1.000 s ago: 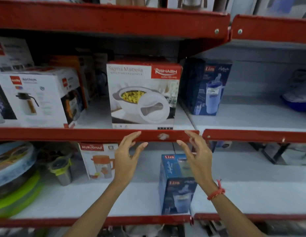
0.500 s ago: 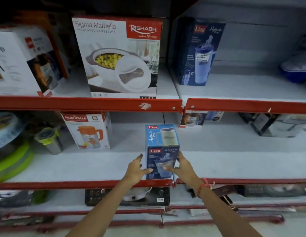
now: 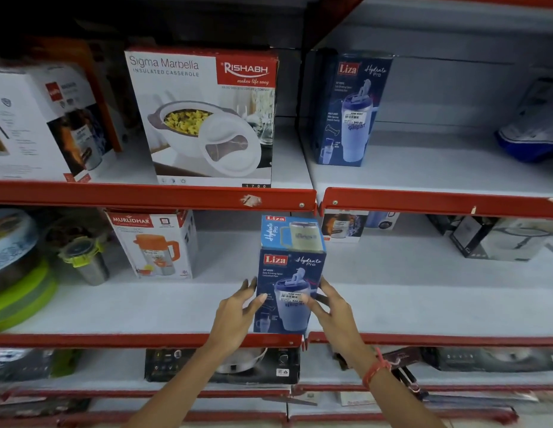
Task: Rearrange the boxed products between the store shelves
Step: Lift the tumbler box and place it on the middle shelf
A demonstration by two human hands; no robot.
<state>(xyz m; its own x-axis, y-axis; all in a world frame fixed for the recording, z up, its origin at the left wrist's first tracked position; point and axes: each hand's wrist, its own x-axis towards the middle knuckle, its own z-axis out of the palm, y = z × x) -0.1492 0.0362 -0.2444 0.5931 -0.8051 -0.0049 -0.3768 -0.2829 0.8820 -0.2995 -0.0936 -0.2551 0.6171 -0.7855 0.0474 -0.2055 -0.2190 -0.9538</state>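
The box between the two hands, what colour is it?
The tall cardboard Liza box is dark blue, lighter blue on top; head view.

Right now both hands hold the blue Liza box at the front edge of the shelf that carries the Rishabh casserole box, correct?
Not quite. The left hand and right hand do hold the blue Liza box at a front edge, but on the shelf below, beside the Murlidhar jug box. The Rishabh casserole box stands one level up. The head view shows it.

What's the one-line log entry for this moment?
left hand: holds lower Liza box, left side | right hand: holds its right side | box: upright, shelf front
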